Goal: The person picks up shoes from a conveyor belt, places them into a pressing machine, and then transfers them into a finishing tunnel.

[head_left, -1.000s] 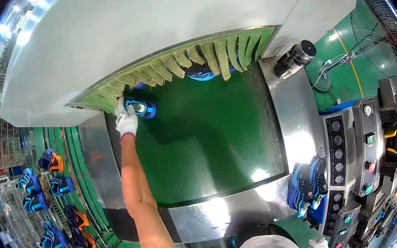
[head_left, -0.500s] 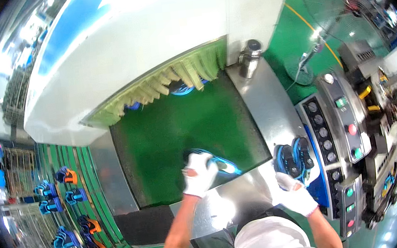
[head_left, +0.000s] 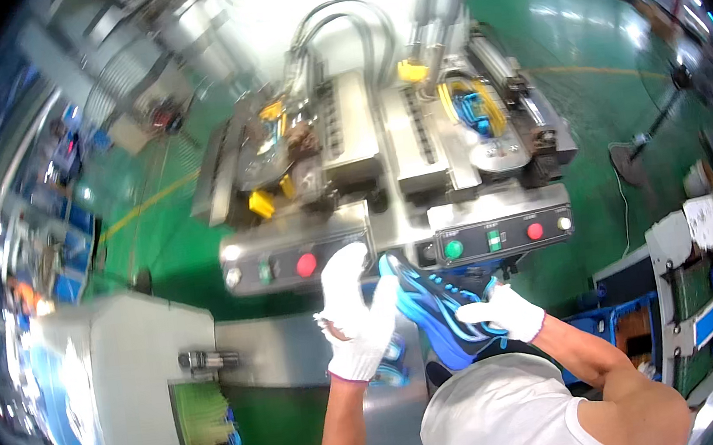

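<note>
A black and blue sneaker (head_left: 437,310) hangs tilted in front of my body, its toe pointing up and away to the left. My right hand (head_left: 512,315), in a white knitted glove, grips it at the heel and collar end. Beside the toe is my left hand (head_left: 354,315), also gloved, open with its fingers raised and thumb apart. Its thumb is close to the shoe's side; whether they touch I cannot tell. Partly behind the left wrist, more blue and black footwear (head_left: 391,372) rests on the metal ledge.
Ahead stands a two-station machine; a blue shoe (head_left: 474,112) sits in its right station. Its two control panels (head_left: 503,232) carry coloured buttons. At left, a steel flask (head_left: 208,360) lies beyond the curtained white housing (head_left: 134,353). A pedestal fan (head_left: 661,113) stands at right.
My view has turned right, from the green belt to the two-station machine. The left hand has come off the shoe on the belt. My right hand now holds a sneaker.
</note>
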Motion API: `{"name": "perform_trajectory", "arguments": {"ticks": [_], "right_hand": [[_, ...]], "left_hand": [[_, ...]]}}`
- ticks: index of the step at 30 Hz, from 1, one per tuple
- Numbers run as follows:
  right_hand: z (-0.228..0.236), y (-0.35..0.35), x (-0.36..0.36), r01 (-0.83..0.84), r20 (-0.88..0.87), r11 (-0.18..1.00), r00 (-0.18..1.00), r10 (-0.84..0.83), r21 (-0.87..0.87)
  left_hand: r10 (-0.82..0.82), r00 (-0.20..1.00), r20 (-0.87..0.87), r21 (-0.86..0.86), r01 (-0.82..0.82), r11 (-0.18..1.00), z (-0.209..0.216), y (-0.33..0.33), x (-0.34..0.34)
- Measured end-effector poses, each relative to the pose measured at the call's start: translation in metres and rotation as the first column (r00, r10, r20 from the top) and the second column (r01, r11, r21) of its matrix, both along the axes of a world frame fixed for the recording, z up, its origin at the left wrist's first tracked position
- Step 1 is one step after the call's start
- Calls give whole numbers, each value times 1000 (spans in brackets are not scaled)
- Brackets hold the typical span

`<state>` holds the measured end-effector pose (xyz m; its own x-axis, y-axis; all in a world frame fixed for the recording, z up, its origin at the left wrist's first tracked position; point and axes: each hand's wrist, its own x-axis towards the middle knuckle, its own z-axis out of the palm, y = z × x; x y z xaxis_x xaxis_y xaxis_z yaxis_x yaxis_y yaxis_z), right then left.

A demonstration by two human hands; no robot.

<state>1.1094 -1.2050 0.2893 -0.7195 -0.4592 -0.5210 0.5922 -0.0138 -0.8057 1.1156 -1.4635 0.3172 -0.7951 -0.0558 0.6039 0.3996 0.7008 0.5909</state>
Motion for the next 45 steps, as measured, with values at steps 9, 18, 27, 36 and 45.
{"name": "perform_trajectory", "arguments": {"ticks": [9, 18, 27, 36, 45], "right_hand": [[-17, 152, -13, 756, -60, 626, 628, -776, -192], [-12, 207, 10, 818, 63, 562, 558, -827, 126], [-49, 207, -60, 818, -258, 548, 575, -776, 174], [-1, 189, -355, 531, -514, 826, 770, -377, 190], [-151, 105, -496, 560, -696, 436, 665, 270, 704]], "left_hand": [[-338, 878, 339, 335, 223, 915, -43, 215, -256], [307, 859, 409, -274, -205, 940, -196, 303, -454], [-257, 739, 622, 431, -50, 901, -123, 222, -439], [-346, 692, 634, 616, -180, 767, -23, 117, -143], [437, 390, 811, 209, -889, 406, -84, 42, 202]]}}
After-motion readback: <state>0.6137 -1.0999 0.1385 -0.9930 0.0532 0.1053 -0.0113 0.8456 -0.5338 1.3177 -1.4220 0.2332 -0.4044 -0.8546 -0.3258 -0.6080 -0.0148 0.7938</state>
